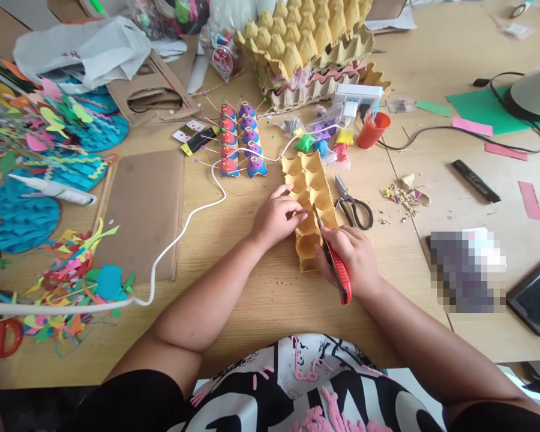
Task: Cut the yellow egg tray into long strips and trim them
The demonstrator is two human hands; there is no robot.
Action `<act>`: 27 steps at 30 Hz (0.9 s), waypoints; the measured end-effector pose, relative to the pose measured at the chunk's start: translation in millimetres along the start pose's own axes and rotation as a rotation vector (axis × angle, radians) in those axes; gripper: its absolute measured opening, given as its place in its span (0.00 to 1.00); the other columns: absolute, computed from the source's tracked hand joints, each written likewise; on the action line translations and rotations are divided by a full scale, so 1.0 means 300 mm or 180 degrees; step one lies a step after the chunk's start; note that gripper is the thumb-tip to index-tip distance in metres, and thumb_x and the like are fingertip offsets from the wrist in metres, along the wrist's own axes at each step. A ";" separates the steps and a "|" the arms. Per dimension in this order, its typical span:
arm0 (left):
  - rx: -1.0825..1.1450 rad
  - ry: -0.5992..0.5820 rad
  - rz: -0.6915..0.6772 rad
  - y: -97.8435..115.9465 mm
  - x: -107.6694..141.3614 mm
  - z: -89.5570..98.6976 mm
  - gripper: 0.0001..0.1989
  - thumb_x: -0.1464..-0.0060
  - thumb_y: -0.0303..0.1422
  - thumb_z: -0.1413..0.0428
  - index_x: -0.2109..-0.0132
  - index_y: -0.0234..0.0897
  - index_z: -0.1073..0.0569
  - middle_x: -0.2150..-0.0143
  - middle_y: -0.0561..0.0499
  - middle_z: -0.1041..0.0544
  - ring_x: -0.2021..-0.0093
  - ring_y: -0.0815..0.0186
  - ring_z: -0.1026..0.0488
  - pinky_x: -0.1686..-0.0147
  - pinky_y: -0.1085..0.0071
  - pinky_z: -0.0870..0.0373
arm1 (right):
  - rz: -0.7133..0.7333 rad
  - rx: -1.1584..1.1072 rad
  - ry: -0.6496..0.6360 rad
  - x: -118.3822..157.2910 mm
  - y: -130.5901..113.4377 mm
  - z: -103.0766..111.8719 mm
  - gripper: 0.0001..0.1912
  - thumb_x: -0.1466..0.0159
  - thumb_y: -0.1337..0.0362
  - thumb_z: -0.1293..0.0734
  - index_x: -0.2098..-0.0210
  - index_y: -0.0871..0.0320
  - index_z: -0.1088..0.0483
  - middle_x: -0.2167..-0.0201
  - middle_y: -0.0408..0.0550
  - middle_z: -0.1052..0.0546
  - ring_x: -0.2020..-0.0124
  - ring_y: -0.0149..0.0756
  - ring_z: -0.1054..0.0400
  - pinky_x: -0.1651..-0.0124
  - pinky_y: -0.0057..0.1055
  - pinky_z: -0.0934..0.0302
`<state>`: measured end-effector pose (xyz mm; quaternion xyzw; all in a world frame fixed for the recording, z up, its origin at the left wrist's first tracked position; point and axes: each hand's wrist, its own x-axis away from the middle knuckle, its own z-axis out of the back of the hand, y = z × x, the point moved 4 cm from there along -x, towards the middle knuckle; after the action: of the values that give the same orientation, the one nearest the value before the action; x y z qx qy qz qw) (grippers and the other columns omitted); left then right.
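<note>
A yellow egg carton piece [306, 180], two cups wide, lies lengthwise in front of me on the wooden table. My left hand [276, 217] grips its left side, fingers over the edge and thumb on the cups. In my right hand [353, 258] is a red utility knife [341, 275], its blade down on the ridge between the two rows of cups. Just right of the carton lie black-handled scissors [354, 204]. Two rows of painted egg-cup caterpillars [240, 141] with pins stand beyond my left hand.
Stacked egg trays [303, 42], a white power strip [357, 95] and an orange cup [373, 130] are at the back. A white cable [180, 231] crosses the left side. Paper scraps [78, 276] and cardboard [139, 210] lie left; a black phone [537, 297] lies right.
</note>
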<state>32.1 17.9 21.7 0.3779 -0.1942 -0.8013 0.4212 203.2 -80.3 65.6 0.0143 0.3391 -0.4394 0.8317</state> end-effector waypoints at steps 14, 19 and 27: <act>0.0034 -0.0110 0.0008 -0.003 -0.002 0.003 0.05 0.43 0.29 0.36 0.68 0.39 0.20 0.68 0.49 0.17 0.35 0.47 0.27 0.41 0.54 0.25 | -0.0326 -0.0148 -0.0003 -0.031 0.023 -0.039 0.04 0.32 0.64 0.35 0.57 0.54 0.34 0.69 0.48 0.21 0.69 0.41 0.29 0.62 0.37 0.35; 0.0046 -0.0130 0.0094 0.000 -0.003 0.006 0.05 0.43 0.30 0.36 0.68 0.39 0.20 0.68 0.49 0.18 0.34 0.49 0.27 0.41 0.54 0.25 | -0.0559 -0.0422 0.0072 -0.032 0.043 -0.026 0.08 0.32 0.61 0.33 0.55 0.52 0.34 0.67 0.46 0.21 0.68 0.39 0.27 0.62 0.35 0.33; 0.0113 -0.0090 0.0114 -0.003 0.002 0.002 0.03 0.43 0.30 0.36 0.66 0.40 0.18 0.65 0.49 0.16 0.35 0.48 0.27 0.37 0.49 0.27 | -0.0170 -0.0381 0.0262 -0.007 0.022 0.047 0.09 0.36 0.64 0.32 0.56 0.53 0.32 0.73 0.43 0.25 0.75 0.37 0.31 0.67 0.36 0.35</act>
<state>31.1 18.0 21.3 0.3705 -0.2211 -0.7953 0.4259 215.0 -79.3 76.1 -0.0265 0.3988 -0.4394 0.8044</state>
